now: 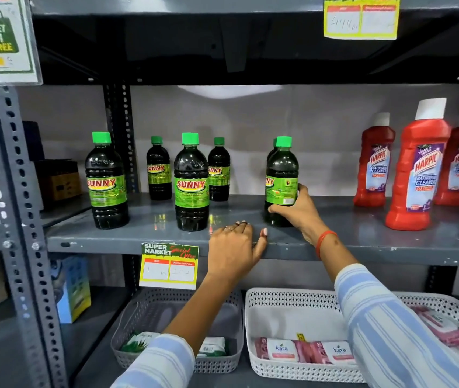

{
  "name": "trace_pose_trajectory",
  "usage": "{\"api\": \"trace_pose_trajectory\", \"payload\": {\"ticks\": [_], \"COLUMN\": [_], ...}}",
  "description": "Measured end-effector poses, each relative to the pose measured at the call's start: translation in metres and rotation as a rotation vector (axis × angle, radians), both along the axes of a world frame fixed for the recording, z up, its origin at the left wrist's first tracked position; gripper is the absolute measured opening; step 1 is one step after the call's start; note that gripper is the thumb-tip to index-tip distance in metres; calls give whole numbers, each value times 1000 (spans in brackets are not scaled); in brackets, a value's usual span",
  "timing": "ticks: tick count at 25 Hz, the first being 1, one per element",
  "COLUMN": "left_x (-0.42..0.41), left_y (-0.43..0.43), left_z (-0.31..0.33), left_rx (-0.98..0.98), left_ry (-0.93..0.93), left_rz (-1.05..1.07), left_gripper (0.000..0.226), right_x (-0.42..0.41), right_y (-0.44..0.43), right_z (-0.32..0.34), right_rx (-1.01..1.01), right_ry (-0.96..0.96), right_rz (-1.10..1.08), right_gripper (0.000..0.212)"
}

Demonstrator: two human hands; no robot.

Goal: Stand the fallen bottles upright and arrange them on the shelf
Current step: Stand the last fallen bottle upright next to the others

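Several dark Sunny bottles with green caps stand upright on the grey metal shelf (pixel 144 236). Two are at the front, one on the left (pixel 106 182) and one in the middle (pixel 191 183), with two smaller-looking ones behind them (pixel 159 169) (pixel 219 170). My right hand (pixel 297 210) grips the lower part of another upright Sunny bottle (pixel 281 169) at the shelf's centre; one more cap peeks out just behind it. My left hand (pixel 234 247) rests flat on the shelf's front edge, fingers spread, holding nothing.
Three red Harpic bottles (pixel 418 169) stand at the right of the shelf. A yellow price tag (pixel 169 267) hangs from the front edge. Below are a grey basket (pixel 138 309) and a white basket (pixel 292 298) with packets. A perforated upright post (pixel 18 219) is at left.
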State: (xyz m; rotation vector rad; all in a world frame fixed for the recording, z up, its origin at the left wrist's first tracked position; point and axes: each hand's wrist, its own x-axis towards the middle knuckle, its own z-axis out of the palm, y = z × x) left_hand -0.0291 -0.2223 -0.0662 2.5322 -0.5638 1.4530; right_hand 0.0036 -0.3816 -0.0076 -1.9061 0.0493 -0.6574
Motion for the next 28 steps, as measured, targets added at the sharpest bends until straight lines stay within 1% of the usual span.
{"api": "trace_pose_trajectory", "payload": {"ticks": [2,3,4,5,6,7,10,12,13,14,16,17,21,25,27,28], "left_x": [1,1,0,0,0,-1,0,0,1,1,0,0,-1,-2,-6,-7], "left_y": [1,1,1,1,1,1,1,1,1,1,2,2,1,2,1,0], "left_z": [0,0,0,0,0,0,0,0,0,0,0,0,0,1,7,13], "left_rx": [-2,-3,-6,-10,-13,-13,-14,-15,-14,-14,-14,-14,-7,-13,-29,-60], "left_ry": [0,-5,-12,-20,-27,-30,-20,-13,-14,-16,-16,-14,-5,11,89,161], "left_rz": [-8,-10,-12,-14,-15,-16,-18,-21,-19,-18,-25,-31,-26,-68,-72,-62], "left_gripper": [53,53,52,51,51,51,52,52,52,53,53,53,52,54,60,64], "right_x": [0,-3,0,3,6,3,0,5,1,5,9,5,-4,-19,-26,-29], "right_y": [1,4,4,4,1,1,0,1,5,4,2,2,2,3,2,-1], "right_z": [0,2,0,-1,-2,-1,0,1,2,1,-1,0,-1,-5,-3,-2], "right_rx": [32,17,-11,-45,-69,-59,3,-19,-47,-77,-92,-79,-68,-61,-26,15], "right_ry": [33,45,39,36,27,10,10,15,17,10,8,-3,20,21,36,49], "right_rz": [36,31,13,-16,-27,-10,61,77,79,61,26,35,86,170,263,306], "right_gripper": [63,63,72,87,97,98,78,60,56,60,76,77,66,66,63,57]}}
